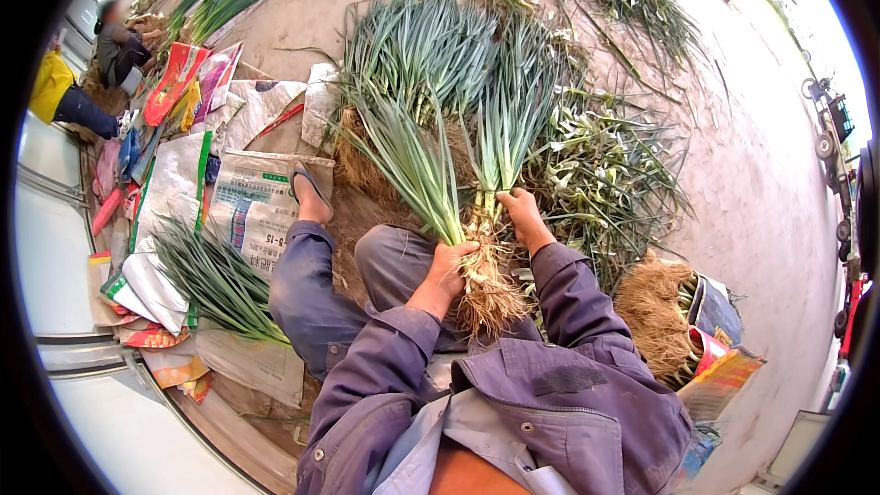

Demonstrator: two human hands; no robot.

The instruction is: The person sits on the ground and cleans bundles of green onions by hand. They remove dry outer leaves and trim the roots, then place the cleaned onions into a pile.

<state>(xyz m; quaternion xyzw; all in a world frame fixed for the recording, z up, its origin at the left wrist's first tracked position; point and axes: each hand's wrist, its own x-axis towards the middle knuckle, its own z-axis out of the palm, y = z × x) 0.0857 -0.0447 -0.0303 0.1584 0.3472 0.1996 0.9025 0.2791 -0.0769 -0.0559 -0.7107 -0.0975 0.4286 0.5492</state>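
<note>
My left hand (443, 270) is closed around the lower stalks of one bunch of green onions (419, 165), its leaves fanning up and left. In my right hand (526, 216) are the stems of a second bunch of green onions (505, 141), whose leaves point away from me. Between the hands hang the pale, tangled roots (493, 289) of the held plants, above my lap. Just beyond, a large pile of green onions (416, 48) lies on the ground with brown roots (371, 158) towards me. Which roots belong to which bunch cannot be told.
Stripped leaves (598, 185) are heaped at right. Wrapped, rooted bundles (653, 316) stand near my right elbow. Printed woven sacks (258, 199) and more green onions (220, 282) lie at left. Two people sit farther off, one in a helmet (108, 8), one in a yellow top (49, 86).
</note>
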